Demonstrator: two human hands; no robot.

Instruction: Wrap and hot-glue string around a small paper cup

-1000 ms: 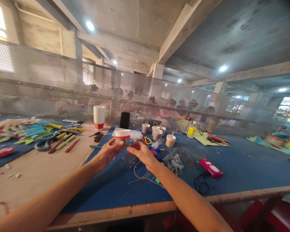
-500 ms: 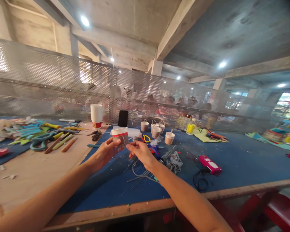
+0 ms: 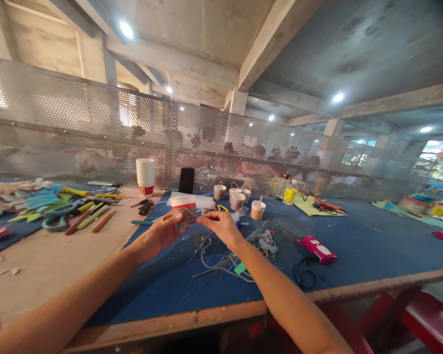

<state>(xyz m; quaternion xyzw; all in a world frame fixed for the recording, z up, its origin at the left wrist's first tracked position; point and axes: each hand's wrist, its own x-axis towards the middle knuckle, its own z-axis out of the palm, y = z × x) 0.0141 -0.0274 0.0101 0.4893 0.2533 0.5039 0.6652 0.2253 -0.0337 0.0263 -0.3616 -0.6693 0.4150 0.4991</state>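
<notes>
In my left hand (image 3: 165,233) is a paper cup (image 3: 183,202) with a white rim and a red band, its lower part covered in something grey-brown. The fingers wrap around its lower left side. Just right of the cup, my right hand (image 3: 221,225) is closed in a pinch on a thin cord (image 3: 193,214) that seems to run to the cup's side; its end is hidden by the fingers. Loose grey cord (image 3: 206,258) lies on the blue table mat (image 3: 151,290) below the hands.
Behind the hands stand several small covered cups (image 3: 237,200), some with loop handles, and a cup with a stick (image 3: 258,210). A stack of paper cups (image 3: 145,174) and scissors (image 3: 61,216) are left. A pink device (image 3: 318,249) and a yellow-labelled bottle (image 3: 291,192) are right.
My right hand has shifted slightly right and up, and its wrist has turned. The left hand still holds the cup in nearly the same place. The view has moved a little.
</notes>
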